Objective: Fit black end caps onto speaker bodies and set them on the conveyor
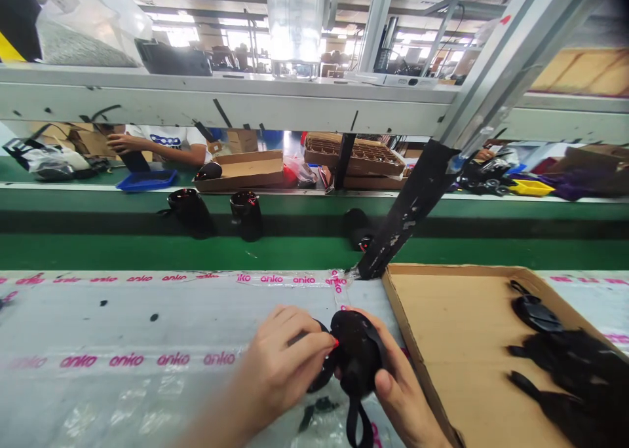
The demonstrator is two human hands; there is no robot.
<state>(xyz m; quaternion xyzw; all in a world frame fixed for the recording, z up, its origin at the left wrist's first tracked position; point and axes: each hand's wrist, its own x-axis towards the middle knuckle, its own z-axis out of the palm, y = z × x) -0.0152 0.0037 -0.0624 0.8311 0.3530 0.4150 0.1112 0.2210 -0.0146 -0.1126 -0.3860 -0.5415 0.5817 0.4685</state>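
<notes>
The black rounded item (356, 350) is gripped between both hands, near the tabletop's near edge and just left of a cardboard tray (407, 343). The left hand (280, 369) curls closed over its left side, and the right hand (398, 389) cups its right side with the thumb pressed against it. A black strap (358, 422) hangs from the item toward the tabletop (122, 330), which is covered in clear plastic, with pink-lettered tape (289, 279) along its far edge. The tray holds more black strapped items (555, 363). Beyond that edge, a green conveyor belt (196, 251) carries upright black items (246, 215), and a black-taped post (407, 205) slants down to the tabletop.
</notes>
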